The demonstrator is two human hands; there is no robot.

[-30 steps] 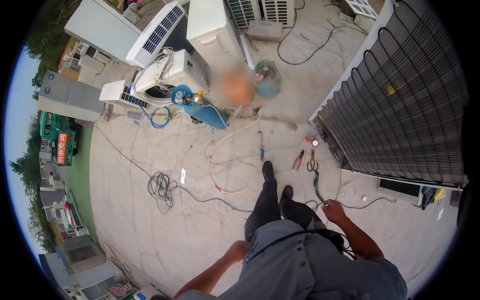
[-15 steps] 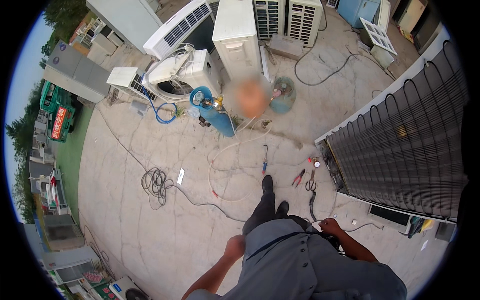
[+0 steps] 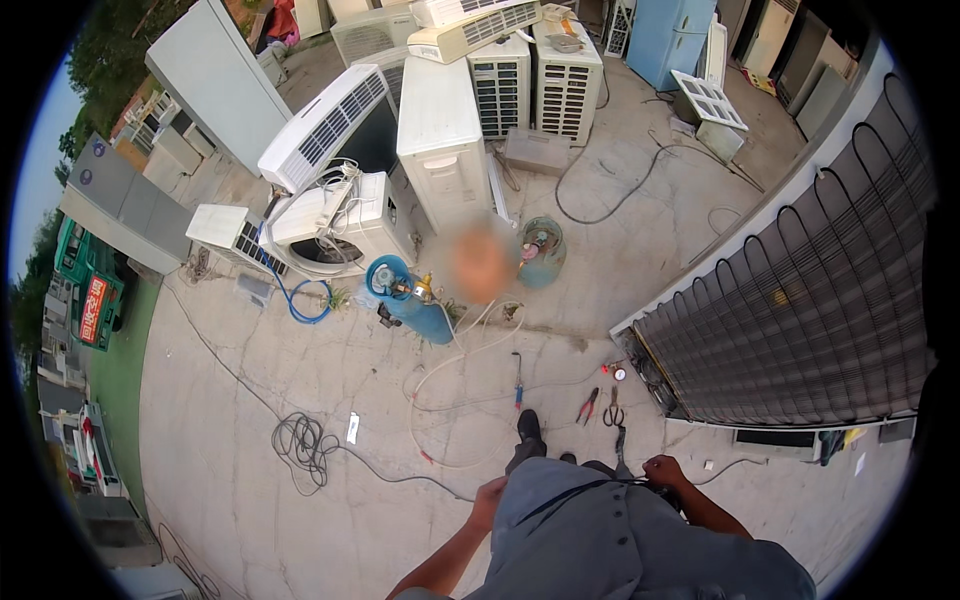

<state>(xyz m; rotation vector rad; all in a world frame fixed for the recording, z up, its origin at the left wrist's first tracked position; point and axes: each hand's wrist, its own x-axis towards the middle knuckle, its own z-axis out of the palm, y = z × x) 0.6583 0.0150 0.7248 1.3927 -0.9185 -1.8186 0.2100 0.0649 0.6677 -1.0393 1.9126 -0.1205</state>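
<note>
My left hand (image 3: 488, 500) is closed at the left side of my grey shirt (image 3: 575, 525); what is in its fingers, if anything, is hidden. On the other side, my right hand (image 3: 662, 470) is curled into a fist at my waist, beside a dark item partly covered by my arm. A dark strap crosses the shirt between the hands. On the concrete ahead of my feet lie red-handled pliers (image 3: 587, 405), dark scissors (image 3: 613, 408), a blue-handled torch-like tool (image 3: 518, 383) and a pressure gauge (image 3: 619, 374).
A refrigerator with black condenser coils (image 3: 790, 310) lies at my right. Ahead stand a blue gas cylinder (image 3: 425, 318), a blue-green container (image 3: 541, 262), a washing machine (image 3: 335, 225) and air-conditioner units (image 3: 445, 150). A coiled black cable (image 3: 303, 448) and pale hoses cross the ground.
The scene has shifted downward and slightly left in view. My left hand has come closer to the shirt's side. My right hand stays at the waist, and the tools have not moved on the ground.
</note>
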